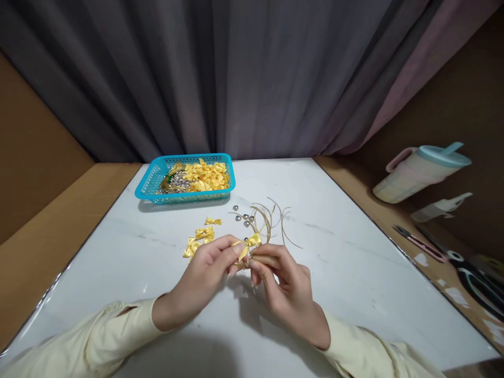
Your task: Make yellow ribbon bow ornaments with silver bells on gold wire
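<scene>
A yellow satin ribbon bow (254, 240) is pinched between the thumb and fingers of my left hand (216, 261), with its tail pointing down. Close against it, my right hand (281, 273) is closed in a pinch; a bit of gold cord shows at its fingertips, mostly hidden by the fingers. Just beyond my hands lie several small silver bells (246, 217) and loose curved lengths of gold cord (282, 220). More yellow bows (205, 233) lie in a small group beyond my left hand, partly covered by it.
A blue plastic basket (185, 196) at the back left holds yellow bows, silver bells and a gold cord bundle. Along the right ledge are a lidded tumbler (419, 173), a small bottle (437, 208), pink-handled snips (421, 245) and black scissors (478, 286). A grey curtain (260, 79) hangs behind.
</scene>
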The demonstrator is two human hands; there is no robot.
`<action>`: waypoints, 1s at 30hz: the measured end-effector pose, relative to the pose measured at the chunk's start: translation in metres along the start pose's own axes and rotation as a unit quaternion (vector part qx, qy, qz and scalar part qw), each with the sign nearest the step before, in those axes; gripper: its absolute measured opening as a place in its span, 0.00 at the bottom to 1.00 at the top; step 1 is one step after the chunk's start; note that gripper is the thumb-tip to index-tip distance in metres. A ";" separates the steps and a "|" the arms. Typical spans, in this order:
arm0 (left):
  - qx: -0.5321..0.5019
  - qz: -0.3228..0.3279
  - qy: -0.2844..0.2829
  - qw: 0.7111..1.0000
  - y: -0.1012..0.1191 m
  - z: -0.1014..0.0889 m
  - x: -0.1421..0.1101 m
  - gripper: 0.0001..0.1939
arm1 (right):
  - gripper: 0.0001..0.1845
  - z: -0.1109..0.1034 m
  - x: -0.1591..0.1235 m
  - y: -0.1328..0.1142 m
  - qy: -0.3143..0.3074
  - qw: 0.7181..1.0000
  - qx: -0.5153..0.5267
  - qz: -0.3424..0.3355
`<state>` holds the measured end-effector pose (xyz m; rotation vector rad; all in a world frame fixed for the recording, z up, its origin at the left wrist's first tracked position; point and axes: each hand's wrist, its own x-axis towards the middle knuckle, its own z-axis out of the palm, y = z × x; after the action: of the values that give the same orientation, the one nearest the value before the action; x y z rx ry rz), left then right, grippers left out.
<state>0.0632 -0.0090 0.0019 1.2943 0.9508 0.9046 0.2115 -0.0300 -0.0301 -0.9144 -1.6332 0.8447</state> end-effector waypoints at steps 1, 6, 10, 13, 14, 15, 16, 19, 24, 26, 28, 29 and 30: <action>0.019 0.002 -0.004 1.000 0.000 0.000 0.000 0.15 | 0.07 0.002 -0.001 0.001 0.007 1.000 0.006 0.004; 0.123 0.025 -0.036 0.991 0.008 -0.006 0.002 0.13 | 0.09 0.000 0.004 0.003 0.004 1.000 0.017 0.009; 0.218 0.067 -0.061 0.972 0.017 -0.017 0.006 0.14 | 0.04 -0.021 0.020 -0.005 -0.076 0.986 -0.121 -0.089; 0.283 0.100 -0.095 0.949 0.017 -0.023 0.005 0.13 | 0.08 -0.034 0.034 -0.014 -0.073 0.952 -0.254 -0.157; 0.301 0.113 -0.109 0.941 0.016 -0.023 0.004 0.13 | 0.11 -0.036 0.038 -0.017 -0.094 0.943 -0.276 -0.162; 0.317 0.126 -0.121 0.932 0.014 -0.023 0.003 0.12 | 0.13 -0.037 0.042 -0.019 -0.124 0.935 -0.290 -0.163; 0.330 0.137 -0.130 0.925 0.013 -0.023 0.002 0.12 | 0.14 -0.036 0.044 -0.020 -0.159 0.927 -0.299 -0.164; 0.346 0.149 -0.136 0.916 0.012 -0.022 0.002 0.12 | 0.17 -0.033 0.050 -0.022 -0.227 0.905 -0.314 -0.177; 0.329 0.129 -0.117 0.928 0.014 -0.023 0.002 0.13 | 0.18 -0.029 0.050 -0.018 -0.190 0.917 -0.269 -0.227; 0.328 0.129 -0.122 0.928 0.014 -0.024 0.001 0.14 | 0.17 -0.027 0.049 -0.015 -0.191 0.921 -0.257 -0.220; 0.328 0.130 -0.126 0.927 0.012 -0.025 0.000 0.13 | 0.15 -0.025 0.048 -0.013 -0.197 0.922 -0.255 -0.214; 0.328 0.130 -0.126 0.927 0.011 -0.025 0.000 0.13 | 0.14 -0.024 0.048 -0.013 -0.195 0.923 -0.252 -0.215; 0.326 0.128 -0.127 0.928 0.010 -0.024 0.001 0.13 | 0.13 -0.023 0.048 -0.013 -0.189 0.925 -0.249 -0.218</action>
<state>0.0406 0.0010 0.0105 2.0878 0.9206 0.6012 0.2238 0.0086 0.0068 -0.6965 -2.3450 0.3012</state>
